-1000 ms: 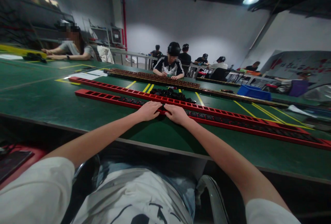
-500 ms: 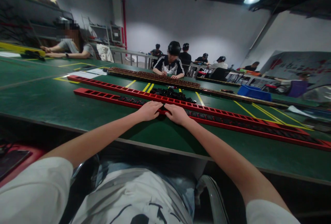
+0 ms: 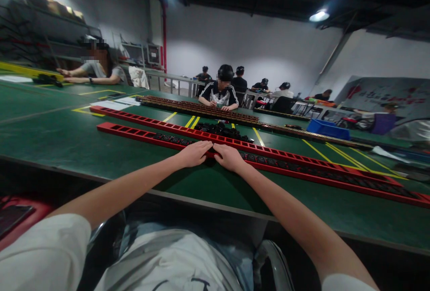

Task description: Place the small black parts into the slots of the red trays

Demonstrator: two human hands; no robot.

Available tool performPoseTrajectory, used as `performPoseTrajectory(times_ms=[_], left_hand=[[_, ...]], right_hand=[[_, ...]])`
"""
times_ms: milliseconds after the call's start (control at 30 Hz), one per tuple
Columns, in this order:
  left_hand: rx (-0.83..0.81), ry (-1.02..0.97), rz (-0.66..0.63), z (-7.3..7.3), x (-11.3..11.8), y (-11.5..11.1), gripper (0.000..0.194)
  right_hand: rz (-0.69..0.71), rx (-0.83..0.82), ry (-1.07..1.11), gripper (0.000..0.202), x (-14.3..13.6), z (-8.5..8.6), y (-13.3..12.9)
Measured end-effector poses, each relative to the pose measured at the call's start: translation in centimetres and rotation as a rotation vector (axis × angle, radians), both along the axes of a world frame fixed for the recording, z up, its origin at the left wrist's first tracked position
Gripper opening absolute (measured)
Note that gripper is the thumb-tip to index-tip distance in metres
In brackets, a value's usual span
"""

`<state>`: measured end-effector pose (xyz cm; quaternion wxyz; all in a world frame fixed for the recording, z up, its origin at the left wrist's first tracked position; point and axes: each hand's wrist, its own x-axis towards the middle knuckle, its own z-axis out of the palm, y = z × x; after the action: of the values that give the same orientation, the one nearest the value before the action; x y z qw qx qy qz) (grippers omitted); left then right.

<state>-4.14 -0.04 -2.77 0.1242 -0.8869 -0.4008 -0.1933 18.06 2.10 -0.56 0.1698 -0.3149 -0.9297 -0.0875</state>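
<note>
Basically, I have both hands meeting over the near strip (image 3: 295,173), the left hand (image 3: 195,153) and right hand (image 3: 230,157) almost tip to tip. On each, the fingers lie close together, bent down onto the strip; whether they pinch a piece between them I cannot tell, as the fingertips hide it. The strip lies lengthwise across the counter (image 3: 67,134), nearer to me than the far strip (image 3: 248,144). To work well here, I'd keep the wrists low, push straight down with even force from both sides, and avoid tilting a piece against its slot wall.

Both strips look like rigid red plastic, long and narrow, cut into ladder-like rows of rectangular slots. Dark blocks (image 3: 174,139), squarish with raised rims, sit in the near strip on both sides of my hands; its left end shows open slots. Behind the far strip, a pile (image 3: 221,130) of black pieces looks glossy and jumbled. The counter is smooth, dull green, marked with yellow tape (image 3: 258,136).
</note>
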Motion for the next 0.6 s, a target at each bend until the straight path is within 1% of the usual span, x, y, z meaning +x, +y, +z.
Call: performPoseTrajectory(times_ms=[167, 367, 600], left_hand=[[0.004, 0.010, 0.000, 0.07, 0.10, -0.12, 0.058], [-0.025, -0.023, -0.009, 0.16, 0.02, -0.18, 0.058], [-0.032, -0.040, 0.014, 0.36, 0.27, -0.33, 0.056]], right_hand=[[-0.016, -0.005, -0.002, 0.045, -0.19, 0.22, -0.24], [-0.029, -0.019, -0.026, 0.044, -0.35, 0.61, -0.50], [-0.031, -0.015, -0.016, 0.046, -0.15, 0.24, -0.19]])
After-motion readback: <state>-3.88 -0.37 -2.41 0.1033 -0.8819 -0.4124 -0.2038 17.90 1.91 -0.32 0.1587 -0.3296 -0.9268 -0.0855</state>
